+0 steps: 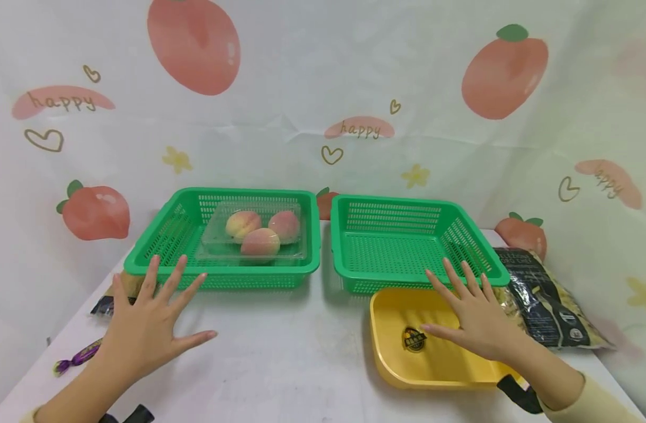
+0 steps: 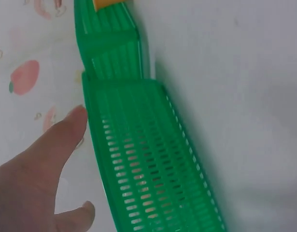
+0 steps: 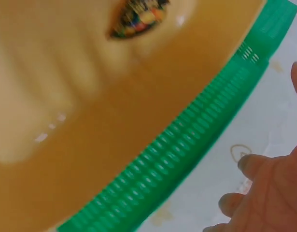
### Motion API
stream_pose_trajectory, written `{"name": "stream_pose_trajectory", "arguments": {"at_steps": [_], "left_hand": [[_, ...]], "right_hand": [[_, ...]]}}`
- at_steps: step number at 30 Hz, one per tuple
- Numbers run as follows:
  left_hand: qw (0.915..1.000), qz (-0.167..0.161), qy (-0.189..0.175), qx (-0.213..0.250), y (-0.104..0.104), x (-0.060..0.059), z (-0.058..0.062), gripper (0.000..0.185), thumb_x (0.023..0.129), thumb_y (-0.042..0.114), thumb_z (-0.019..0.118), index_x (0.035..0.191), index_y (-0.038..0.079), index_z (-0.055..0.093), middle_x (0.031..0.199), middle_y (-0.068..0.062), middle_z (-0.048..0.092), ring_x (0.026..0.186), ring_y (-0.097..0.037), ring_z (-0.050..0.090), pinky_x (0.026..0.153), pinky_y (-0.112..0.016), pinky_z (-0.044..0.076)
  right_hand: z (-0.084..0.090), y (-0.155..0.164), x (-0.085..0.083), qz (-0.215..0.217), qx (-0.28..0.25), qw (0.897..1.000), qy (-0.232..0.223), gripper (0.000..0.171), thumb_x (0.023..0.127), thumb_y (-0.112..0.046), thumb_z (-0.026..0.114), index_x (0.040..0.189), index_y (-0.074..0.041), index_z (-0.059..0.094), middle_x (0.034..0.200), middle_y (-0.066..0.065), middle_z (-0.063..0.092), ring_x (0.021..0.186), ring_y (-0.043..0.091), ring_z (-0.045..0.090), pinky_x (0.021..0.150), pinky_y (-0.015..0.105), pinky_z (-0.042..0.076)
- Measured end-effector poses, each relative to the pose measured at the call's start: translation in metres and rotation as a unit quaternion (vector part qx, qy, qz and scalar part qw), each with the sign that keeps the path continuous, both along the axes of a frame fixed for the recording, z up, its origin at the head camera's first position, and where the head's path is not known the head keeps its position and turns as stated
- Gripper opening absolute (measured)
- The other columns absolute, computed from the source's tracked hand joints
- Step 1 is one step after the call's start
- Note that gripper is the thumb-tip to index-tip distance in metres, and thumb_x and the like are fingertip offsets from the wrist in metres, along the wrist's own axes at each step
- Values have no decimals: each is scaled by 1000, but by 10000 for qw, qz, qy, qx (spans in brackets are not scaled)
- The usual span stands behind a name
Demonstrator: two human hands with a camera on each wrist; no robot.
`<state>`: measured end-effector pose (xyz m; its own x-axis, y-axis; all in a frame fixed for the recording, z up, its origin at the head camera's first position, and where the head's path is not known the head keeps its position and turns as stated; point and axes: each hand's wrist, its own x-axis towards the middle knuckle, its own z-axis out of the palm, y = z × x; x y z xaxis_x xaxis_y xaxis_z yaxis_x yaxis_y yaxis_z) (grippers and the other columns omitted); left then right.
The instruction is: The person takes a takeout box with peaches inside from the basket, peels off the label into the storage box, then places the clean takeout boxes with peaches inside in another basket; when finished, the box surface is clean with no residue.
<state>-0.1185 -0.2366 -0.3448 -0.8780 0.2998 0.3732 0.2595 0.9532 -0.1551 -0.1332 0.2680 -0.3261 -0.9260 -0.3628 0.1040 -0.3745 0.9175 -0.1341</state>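
My left hand (image 1: 148, 323), fingers spread and holding nothing, hovers before the left green basket (image 1: 222, 270). Inside that basket sits a clear plastic box (image 1: 212, 238) with three peaches (image 1: 260, 242) in it. In the left wrist view its thumb shows beside the basket's wall (image 2: 138, 159). My right hand (image 1: 478, 320) is also spread, with nothing in its grasp, over the yellow tray (image 1: 439, 361). A dark printed logo (image 1: 414, 339) marks the tray's floor. Behind the tray stands the right green basket (image 1: 392, 252), with nothing visible inside. In the right wrist view, fingers (image 3: 257, 166) appear beyond the basket's rim.
A purple-wrapped candy (image 1: 80, 357) lies at the left, partly behind my left hand. A small bag (image 1: 103, 302) sits by the left basket's corner. A large black bag (image 1: 545, 299) lies at the right. A printed curtain (image 1: 281, 76) hangs behind the white table (image 1: 281, 364).
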Motion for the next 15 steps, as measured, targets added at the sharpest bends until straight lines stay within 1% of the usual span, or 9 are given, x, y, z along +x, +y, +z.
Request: {"name": "stream_pose_trajectory", "arguments": {"at_steps": [2, 4, 8, 11, 15], "left_hand": [[10000, -62, 13, -16, 2, 7, -7, 96, 68, 82, 48, 146, 29, 30, 159, -4, 7, 144, -37, -8, 101, -76, -8], [9999, -86, 8, -55, 3, 12, -13, 97, 67, 84, 47, 146, 30, 29, 158, -4, 9, 144, -37, -4, 100, -77, -6], [9999, -98, -9, -84, 6, 19, -22, 100, 65, 86, 45, 147, 34, 24, 158, -4, 14, 144, -38, 2, 97, -81, 4], [9999, -87, 21, -77, 7, 21, -24, 101, 64, 87, 44, 148, 36, 19, 157, -4, 16, 144, -37, 2, 96, -81, 8], [9999, -89, 71, -20, 8, 21, -21, 101, 65, 86, 45, 148, 35, 21, 158, -3, 14, 145, -36, 2, 98, -79, 2]], "right_hand": [[-7, 4, 7, -37, 19, 10000, -29, 87, 83, -59, 56, 151, -27, 12, 158, 11, -6, 142, 40, -14, 108, 68, -8], [-12, 6, 12, -94, 8, 9999, -100, 87, 83, -58, 57, 151, -28, 12, 158, 11, -5, 142, 39, -14, 108, 66, -12], [-18, 10, 18, -221, 43, 9997, -83, 88, 82, -58, 58, 151, -27, 12, 158, 11, -4, 142, 39, -12, 109, 59, -19], [-20, 11, 19, -296, 64, 9995, -71, 88, 82, -59, 57, 151, -26, 13, 158, 12, -3, 143, 41, -9, 109, 59, -19], [-22, 12, 19, -358, 33, 9993, -82, 89, 82, -60, 57, 151, -25, 13, 157, 13, -2, 142, 44, -4, 109, 62, -15]]}}
